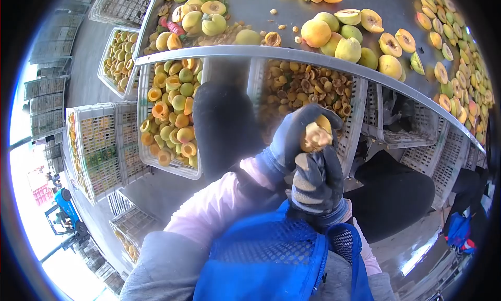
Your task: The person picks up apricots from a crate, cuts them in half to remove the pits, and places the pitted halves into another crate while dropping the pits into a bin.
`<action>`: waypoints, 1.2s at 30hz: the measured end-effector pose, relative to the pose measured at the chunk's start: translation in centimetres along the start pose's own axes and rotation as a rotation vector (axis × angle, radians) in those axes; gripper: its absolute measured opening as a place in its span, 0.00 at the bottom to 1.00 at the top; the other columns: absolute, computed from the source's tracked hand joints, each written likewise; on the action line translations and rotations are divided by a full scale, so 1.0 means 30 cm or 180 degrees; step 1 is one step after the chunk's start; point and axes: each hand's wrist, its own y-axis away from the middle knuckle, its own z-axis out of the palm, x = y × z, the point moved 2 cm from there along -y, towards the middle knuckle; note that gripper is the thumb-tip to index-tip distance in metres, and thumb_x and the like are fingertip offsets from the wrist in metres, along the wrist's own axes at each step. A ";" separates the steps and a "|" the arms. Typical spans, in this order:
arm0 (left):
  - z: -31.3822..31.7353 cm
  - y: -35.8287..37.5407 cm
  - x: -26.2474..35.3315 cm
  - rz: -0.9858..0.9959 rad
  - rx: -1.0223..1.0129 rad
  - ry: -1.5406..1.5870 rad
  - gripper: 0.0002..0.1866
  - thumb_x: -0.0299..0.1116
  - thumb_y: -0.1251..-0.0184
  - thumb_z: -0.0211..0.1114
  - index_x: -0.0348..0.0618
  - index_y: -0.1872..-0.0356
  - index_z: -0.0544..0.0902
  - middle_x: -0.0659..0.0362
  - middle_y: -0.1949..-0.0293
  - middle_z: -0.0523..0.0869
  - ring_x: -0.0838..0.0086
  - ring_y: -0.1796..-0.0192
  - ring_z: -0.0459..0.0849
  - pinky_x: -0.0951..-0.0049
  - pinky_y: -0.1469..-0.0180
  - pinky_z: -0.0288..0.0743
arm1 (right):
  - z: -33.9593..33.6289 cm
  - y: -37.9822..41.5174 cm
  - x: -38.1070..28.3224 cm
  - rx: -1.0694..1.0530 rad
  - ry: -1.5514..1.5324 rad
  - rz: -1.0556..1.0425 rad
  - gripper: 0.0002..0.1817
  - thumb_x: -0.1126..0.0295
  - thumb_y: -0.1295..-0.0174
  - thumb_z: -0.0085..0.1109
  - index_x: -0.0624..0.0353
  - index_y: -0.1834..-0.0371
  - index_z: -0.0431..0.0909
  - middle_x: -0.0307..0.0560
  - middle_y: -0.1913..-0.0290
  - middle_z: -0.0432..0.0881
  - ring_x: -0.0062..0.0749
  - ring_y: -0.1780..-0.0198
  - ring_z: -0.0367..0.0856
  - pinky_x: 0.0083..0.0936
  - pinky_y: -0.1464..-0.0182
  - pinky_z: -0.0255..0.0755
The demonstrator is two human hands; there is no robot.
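My left hand (293,135), in a dark glove with a blue cuff, is curled around a yellow peach piece (318,136) with torn, pale flesh. Just below it, my right hand (319,182), in a worn dark glove, is closed with its fingertips up against the peach piece. Whether the right hand grips anything of its own is hidden by its fingers. Both hands are in front of my body, below the metal table's rim (250,51). Beyond them, under the table, sits a crate of brown peach pits (308,87).
Whole and halved peaches (347,37) lie on the table, with a long heap of halves (459,66) at right. A crate of peach halves (172,113) stands left of my knee (224,123). Stacked crates (107,144) and a blue forklift (65,212) are farther left.
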 end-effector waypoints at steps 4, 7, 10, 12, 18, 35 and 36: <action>-0.043 0.054 0.022 0.1841 0.0429 -0.2227 0.22 0.23 0.40 0.64 0.36 0.43 0.71 0.51 0.53 0.82 0.66 0.54 0.84 0.68 0.50 0.78 | -0.041 0.015 -0.079 -0.0041 0.0136 -0.0310 0.30 0.38 0.29 0.38 0.56 0.55 0.72 0.36 0.81 0.67 0.16 0.87 0.62 0.13 0.90 0.59; 0.008 0.130 0.129 0.1664 0.1173 -0.1836 0.20 0.45 0.28 0.54 0.35 0.53 0.78 0.54 0.60 0.85 0.70 0.58 0.84 0.73 0.54 0.78 | -0.128 0.013 -0.109 0.0481 -0.0336 -0.0208 0.33 0.39 0.28 0.35 0.60 0.56 0.76 0.33 0.81 0.63 0.15 0.86 0.59 0.14 0.87 0.58; -0.039 0.260 0.259 0.2019 0.1939 -0.2157 0.20 0.44 0.27 0.53 0.35 0.52 0.79 0.53 0.56 0.84 0.70 0.55 0.82 0.72 0.50 0.77 | -0.121 -0.001 -0.105 0.0664 -0.0197 -0.0160 0.32 0.40 0.27 0.35 0.61 0.57 0.77 0.32 0.81 0.62 0.15 0.87 0.58 0.14 0.88 0.55; -0.219 0.375 0.348 0.2191 0.2631 -0.2802 0.17 0.38 0.28 0.56 0.34 0.48 0.78 0.51 0.51 0.82 0.68 0.51 0.81 0.69 0.45 0.75 | -0.109 0.010 -0.111 0.0760 0.0010 -0.0180 0.32 0.41 0.26 0.35 0.61 0.58 0.77 0.32 0.81 0.62 0.15 0.87 0.57 0.15 0.88 0.54; -0.510 0.482 0.454 0.1703 0.4200 -0.4661 0.15 0.34 0.32 0.64 0.33 0.51 0.79 0.52 0.59 0.84 0.69 0.56 0.82 0.70 0.52 0.76 | -0.040 0.021 -0.092 0.0726 0.0874 -0.0067 0.31 0.40 0.28 0.39 0.60 0.59 0.77 0.33 0.82 0.65 0.15 0.86 0.60 0.14 0.88 0.54; 0.105 -0.271 0.354 0.1446 0.0244 -0.2384 0.30 0.30 0.41 0.66 0.35 0.38 0.67 0.54 0.47 0.78 0.73 0.47 0.78 0.71 0.45 0.73 | 0.062 0.012 -0.256 0.2401 0.2607 -0.1594 0.26 0.44 0.27 0.42 0.57 0.62 0.74 0.36 0.85 0.66 0.20 0.91 0.58 0.17 0.89 0.53; 0.121 -0.209 0.318 0.1191 0.0215 -0.1744 0.31 0.28 0.42 0.64 0.35 0.36 0.65 0.55 0.46 0.76 0.73 0.46 0.75 0.71 0.43 0.72 | 0.107 -0.008 -0.235 0.2538 0.3062 -0.1738 0.26 0.43 0.27 0.41 0.57 0.63 0.74 0.36 0.86 0.65 0.19 0.92 0.56 0.18 0.90 0.51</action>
